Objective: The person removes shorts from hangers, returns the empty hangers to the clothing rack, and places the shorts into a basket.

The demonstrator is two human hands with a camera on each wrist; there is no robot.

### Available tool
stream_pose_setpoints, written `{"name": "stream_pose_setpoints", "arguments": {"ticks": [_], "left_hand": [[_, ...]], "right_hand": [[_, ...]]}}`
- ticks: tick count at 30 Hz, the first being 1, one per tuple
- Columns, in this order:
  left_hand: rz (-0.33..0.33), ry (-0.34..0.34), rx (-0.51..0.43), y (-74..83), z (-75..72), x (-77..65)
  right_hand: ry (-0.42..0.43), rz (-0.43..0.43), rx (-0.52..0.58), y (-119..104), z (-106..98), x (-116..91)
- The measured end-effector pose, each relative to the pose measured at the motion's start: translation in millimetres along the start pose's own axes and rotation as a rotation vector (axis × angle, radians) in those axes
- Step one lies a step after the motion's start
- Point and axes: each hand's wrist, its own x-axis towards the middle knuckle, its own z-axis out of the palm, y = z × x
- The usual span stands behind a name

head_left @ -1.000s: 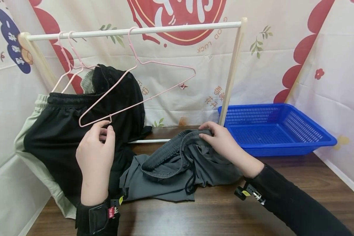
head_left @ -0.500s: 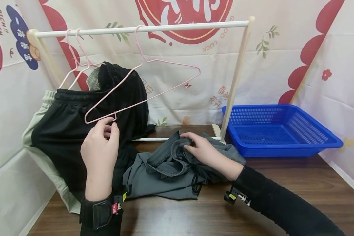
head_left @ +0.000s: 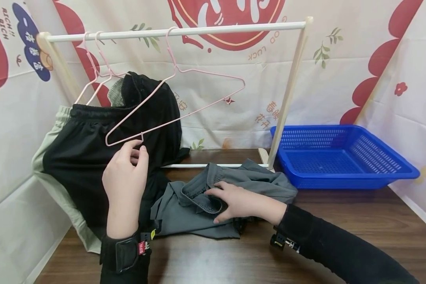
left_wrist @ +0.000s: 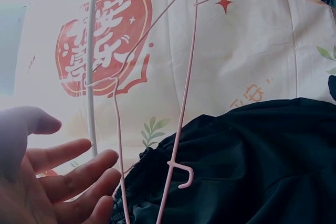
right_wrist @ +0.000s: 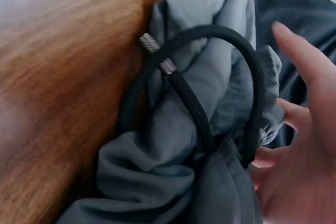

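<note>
A pair of grey shorts lies crumpled on the table, its elastic waistband bunched up. My right hand rests over that waistband, thumb and fingers spread apart. The right wrist view shows the black drawstring looping beside the fingers. A bare pink hanger hangs tilted from the rack. Just under its lower left end is my left hand; in the left wrist view its fingers are loosely extended, with nothing held. Black shorts with pale green sides hang to the left on another pink hanger.
A white rack rail spans the back of the wooden table. The rack's right post stands close to a blue plastic basket. Printed cloth covers the walls behind.
My right hand let go of the waistband's right part and moved left and down across the shorts, and its fingers spread. The waistband folded over leftward. The left hand stayed by the hanger.
</note>
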Motion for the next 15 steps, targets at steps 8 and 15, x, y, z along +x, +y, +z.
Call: {"name": "stream_pose_setpoints", "arguments": {"ticks": [8, 15], "left_hand": [[0.005, -0.011, 0.009, -0.1, 1.3, 0.2], [0.006, -0.007, 0.014, -0.8, 1.9, 0.7]], "right_hand": [[-0.082, 0.077, -0.258, -12.9, 12.8, -0.3], [-0.051, 0.053, -0.424, -18.3, 20.8, 3.2]]}}
